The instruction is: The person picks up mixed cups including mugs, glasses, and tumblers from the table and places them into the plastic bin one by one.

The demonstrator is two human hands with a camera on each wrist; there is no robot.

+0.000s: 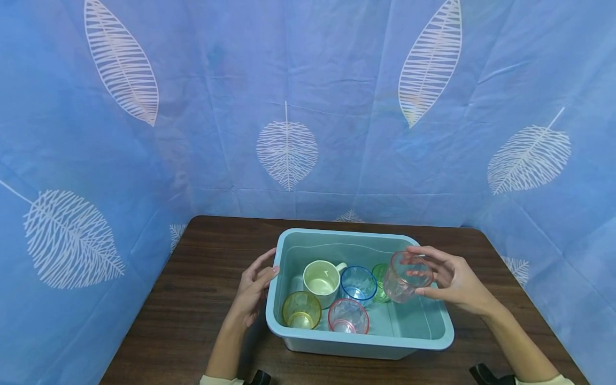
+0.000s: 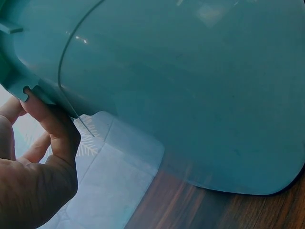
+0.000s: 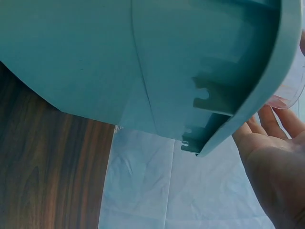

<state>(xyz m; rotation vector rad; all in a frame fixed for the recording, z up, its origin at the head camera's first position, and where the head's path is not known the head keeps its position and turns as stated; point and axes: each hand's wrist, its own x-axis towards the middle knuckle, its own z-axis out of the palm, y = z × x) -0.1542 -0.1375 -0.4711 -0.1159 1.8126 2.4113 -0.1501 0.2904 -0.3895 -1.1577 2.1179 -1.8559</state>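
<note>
A pale teal plastic basin [image 1: 356, 346] stands on the table with several cups inside. My right hand [image 1: 454, 280] holds a clear pink-tinted glass [image 1: 408, 278], tilted, above the basin's right part; its edge also shows in the right wrist view [image 3: 288, 90]. The left hand [image 1: 255, 289] grips the basin's left rim, thumb on top and fingers hooked beneath, as the left wrist view shows [image 2: 43, 157]. Inside are a pale green mug [image 1: 321, 278], a yellow glass [image 1: 301, 311], a blue glass [image 1: 358, 283], a red-rimmed glass [image 1: 348, 318] and a green glass [image 1: 380, 283], partly hidden.
The dark wooden table [image 1: 202, 267] extends around the basin on all sides. Behind it and along both sides hangs a blue cloth [image 1: 346, 160] with white leaf prints.
</note>
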